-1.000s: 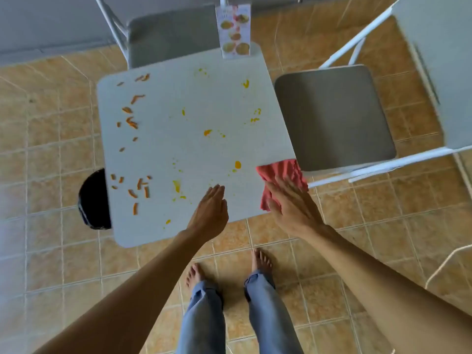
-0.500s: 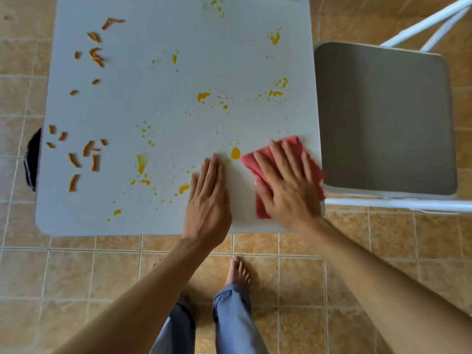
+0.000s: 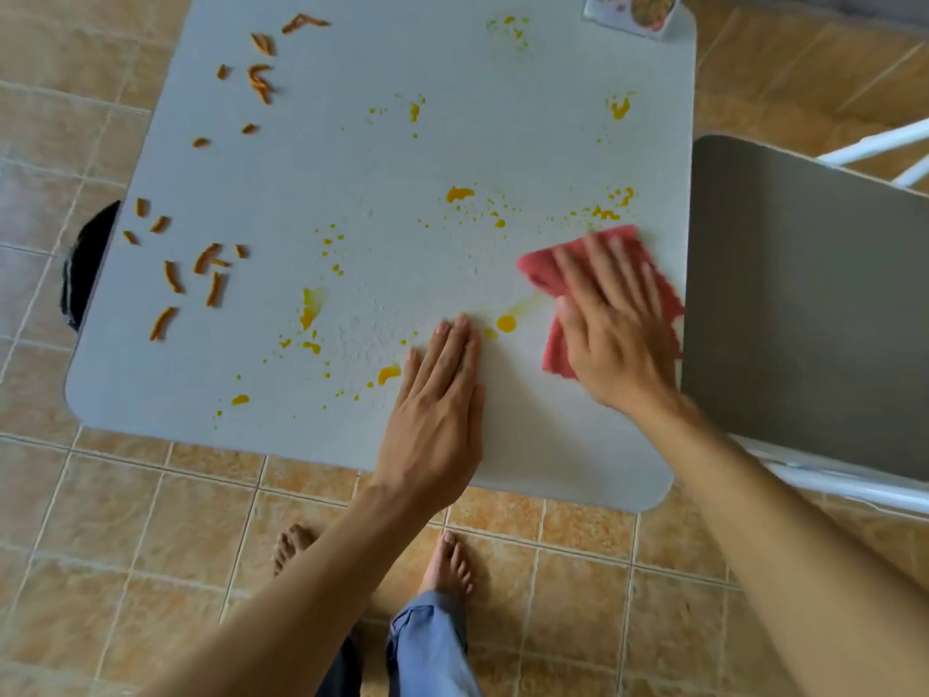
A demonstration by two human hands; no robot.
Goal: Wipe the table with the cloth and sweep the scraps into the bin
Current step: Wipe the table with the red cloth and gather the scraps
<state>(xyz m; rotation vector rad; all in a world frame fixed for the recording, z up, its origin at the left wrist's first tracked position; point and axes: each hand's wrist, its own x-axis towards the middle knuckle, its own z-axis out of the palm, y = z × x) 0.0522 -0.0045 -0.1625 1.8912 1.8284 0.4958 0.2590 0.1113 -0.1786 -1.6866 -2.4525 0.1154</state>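
A red cloth (image 3: 545, 271) lies flat near the right edge of the pale grey table (image 3: 352, 163). My right hand (image 3: 611, 324) presses flat on the cloth, blurred by motion. My left hand (image 3: 437, 404) rests palm down on the table near its front edge, holding nothing. Yellow splashes (image 3: 460, 194) dot the middle of the tabletop, with a smeared streak just left of the cloth. Orange scraps (image 3: 173, 276) are scattered along the table's left side and far left corner. A black bin (image 3: 83, 266) peeks out from under the left edge of the table.
A grey chair seat (image 3: 804, 304) with a white frame stands close against the table's right side. A printed card (image 3: 638, 10) stands at the far right corner of the table. My bare feet (image 3: 450, 565) are on the tan tiled floor below the front edge.
My right hand has slid the cloth away from me along the right side, leaving a yellow smear. My left hand stays flat on the table. The view has moved closer.
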